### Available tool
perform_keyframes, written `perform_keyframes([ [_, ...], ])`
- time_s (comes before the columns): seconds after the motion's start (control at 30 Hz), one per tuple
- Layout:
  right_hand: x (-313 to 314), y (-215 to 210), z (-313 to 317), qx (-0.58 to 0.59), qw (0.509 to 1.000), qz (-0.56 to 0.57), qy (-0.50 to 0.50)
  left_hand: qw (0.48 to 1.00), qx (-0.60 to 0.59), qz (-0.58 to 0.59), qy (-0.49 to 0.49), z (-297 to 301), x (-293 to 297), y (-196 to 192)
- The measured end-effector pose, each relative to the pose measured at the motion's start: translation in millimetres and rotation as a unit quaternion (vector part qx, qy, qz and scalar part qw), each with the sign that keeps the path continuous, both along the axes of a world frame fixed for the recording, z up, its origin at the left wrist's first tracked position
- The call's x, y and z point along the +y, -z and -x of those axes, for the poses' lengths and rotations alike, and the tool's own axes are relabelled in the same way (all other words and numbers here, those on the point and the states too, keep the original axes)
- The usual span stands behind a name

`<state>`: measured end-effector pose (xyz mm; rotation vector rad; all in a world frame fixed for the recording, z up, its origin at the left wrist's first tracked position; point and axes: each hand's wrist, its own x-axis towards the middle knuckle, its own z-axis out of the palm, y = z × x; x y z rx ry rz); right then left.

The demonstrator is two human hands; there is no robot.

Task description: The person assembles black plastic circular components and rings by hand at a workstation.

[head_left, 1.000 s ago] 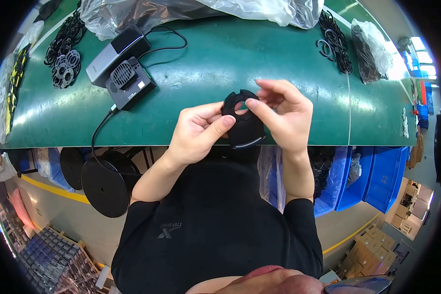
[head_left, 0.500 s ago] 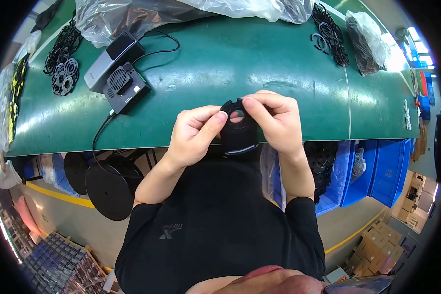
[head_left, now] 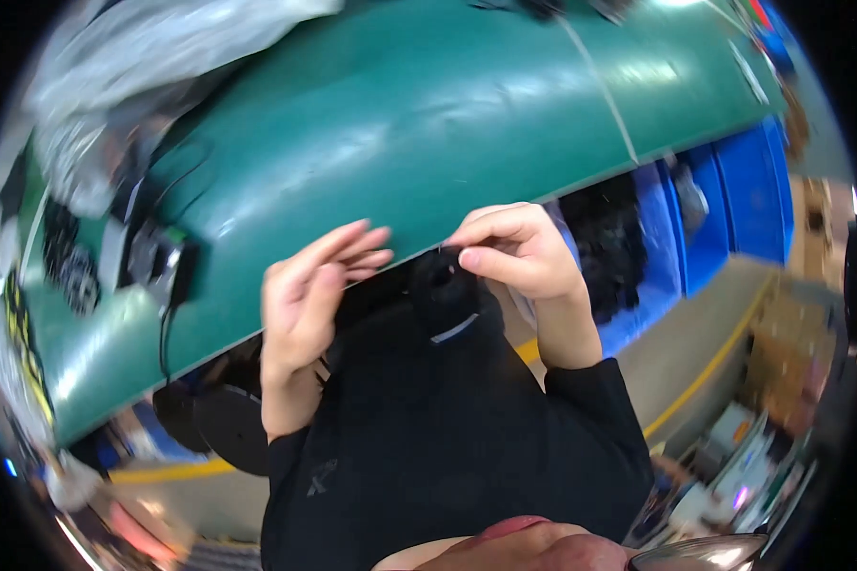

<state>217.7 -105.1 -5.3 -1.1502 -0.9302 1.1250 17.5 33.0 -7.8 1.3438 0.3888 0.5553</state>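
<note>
Between thumb and fingers my right hand [head_left: 522,249] pinches a black plastic part [head_left: 445,297] by its upper right edge. The part has a round hole near its top and a pale, shiny lower rim. It hangs at the table's front edge, close against my black shirt, and its outline blends into the cloth. To the left of it my left hand [head_left: 314,290] is open, fingers stretched and apart, touching nothing. Slight motion blur softens the part and the left fingers.
The green table [head_left: 390,124] spans the view ahead. A grey-black device [head_left: 157,262] with a cable and a clear plastic bag [head_left: 171,57] lie on its left side. Below the right edge stand blue bins [head_left: 752,195], one with black parts [head_left: 602,252]. A round black stool [head_left: 233,428] stands lower left.
My left hand has let go of the black plastic part and moved left, its fingers opening. The right hand keeps hold of it. The whole view has turned and shifted to the right.
</note>
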Motion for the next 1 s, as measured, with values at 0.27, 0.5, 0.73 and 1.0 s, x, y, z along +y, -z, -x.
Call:
perform_keyframes([
  [0.27,-209,139,-109,0.099,0.849,0.216,0.473,0.998,-0.056,0.018,-0.024,10,6,10],
  [0.5,-393,298,-163,-0.118,0.531,0.516,0.661,0.996,-0.066,0.045,-0.039,3,9,14],
  [0.73,-315,264,-155,-0.072,0.617,0.344,0.704,0.996,-0.063,0.022,-0.058,2,4,10],
  [1.0,-131,38,-123,-0.279,0.695,-0.02,0.662,0.996,-0.051,0.045,-0.055,2,0,7],
])
